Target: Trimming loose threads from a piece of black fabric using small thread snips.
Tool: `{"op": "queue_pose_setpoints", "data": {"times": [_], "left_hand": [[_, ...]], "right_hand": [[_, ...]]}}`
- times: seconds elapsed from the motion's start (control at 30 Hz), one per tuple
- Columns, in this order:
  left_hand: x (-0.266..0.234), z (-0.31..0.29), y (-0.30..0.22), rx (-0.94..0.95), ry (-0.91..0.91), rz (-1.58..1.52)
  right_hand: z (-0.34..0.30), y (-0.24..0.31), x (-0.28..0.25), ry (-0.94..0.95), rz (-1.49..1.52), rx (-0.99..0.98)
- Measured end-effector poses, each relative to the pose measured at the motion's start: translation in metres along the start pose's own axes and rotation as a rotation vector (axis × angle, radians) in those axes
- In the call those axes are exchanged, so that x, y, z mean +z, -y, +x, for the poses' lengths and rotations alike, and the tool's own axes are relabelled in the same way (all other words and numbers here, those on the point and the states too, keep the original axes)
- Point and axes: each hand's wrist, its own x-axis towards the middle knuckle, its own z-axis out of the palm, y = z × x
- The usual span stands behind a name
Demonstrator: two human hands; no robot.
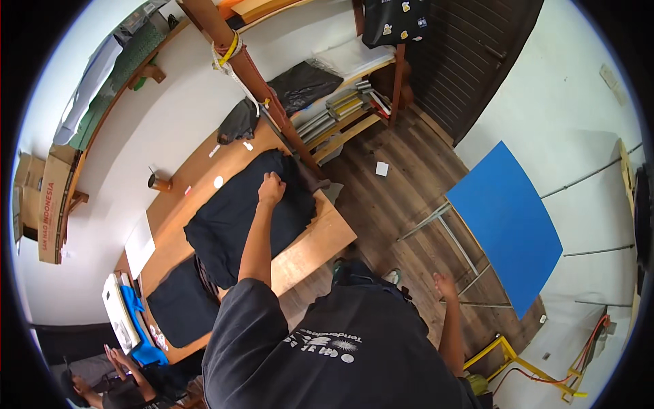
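Note:
A stack of folded black cloth (225, 211) lies on the wooden table to my left, with uneven edges along its near right side. Over its far part is my left hand (271, 189), fingers curled closed. Whether cloth is pinched in them is hidden. A second, smaller pile of black cloth (182, 303) rests beside the first, nearer the table's left end. My right hand (446, 286) hangs low at my right side above the floor, loosely open with nothing in it. A blue panel on metal legs (507, 228) stands nearest to it.
The wooden table (320, 235) also bears a brown cup (160, 183), a white sheet (140, 247) and a black plastic bag (238, 123). A wooden post (255, 78) rises at its far corner. A yellow metal frame (507, 354) stands lower right. Another person (126, 385) is at lower left.

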Motion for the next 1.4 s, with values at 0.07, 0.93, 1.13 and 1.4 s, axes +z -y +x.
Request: {"op": "queue_pose_setpoints", "data": {"times": [0.07,0.93,1.13,1.4], "left_hand": [[-0.014,0.005,0.013,0.296,-0.081,0.185],[-0.252,-0.016,0.187,0.239,-0.291,0.585],[-0.418,-0.114,0.217,0.185,-1.745,0.172],[-0.501,-0.162,0.220,0.432,-1.748,0.158]], "right_hand": [[-0.016,0.097,0.006,-0.086,-0.194,-0.253],[-0.022,0.586,0.307,0.407,-0.797,-1.181],[-0.135,0.795,0.402,0.360,-0.395,-1.555],[-0.180,0.828,0.359,0.125,-0.414,-1.591]]}}
